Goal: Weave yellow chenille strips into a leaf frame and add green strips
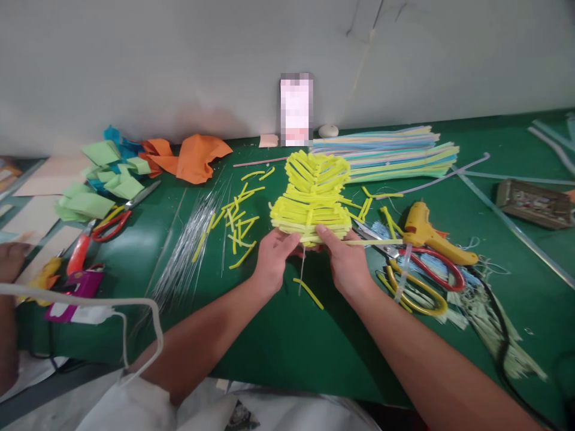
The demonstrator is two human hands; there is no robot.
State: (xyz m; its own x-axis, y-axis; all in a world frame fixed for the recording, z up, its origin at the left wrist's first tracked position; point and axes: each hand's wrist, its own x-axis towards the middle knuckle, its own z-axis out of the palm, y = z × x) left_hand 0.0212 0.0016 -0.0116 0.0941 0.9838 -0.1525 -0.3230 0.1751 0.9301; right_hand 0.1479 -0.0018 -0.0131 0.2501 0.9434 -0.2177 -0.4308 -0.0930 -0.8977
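A leaf-shaped piece woven from yellow pipe cleaners lies on the green table in front of me. My left hand pinches its lower left edge with closed fingers. My right hand grips its lower right edge and a long yellow pipe cleaner that sticks out to the right. A thin wire hangs down from the piece between my hands.
Cut yellow pieces and thin wires lie to the left. A yellow glue gun and scissors sit at the right. Pastel pipe cleaners are stacked behind. Orange cloth, green paper, red scissors lie far left.
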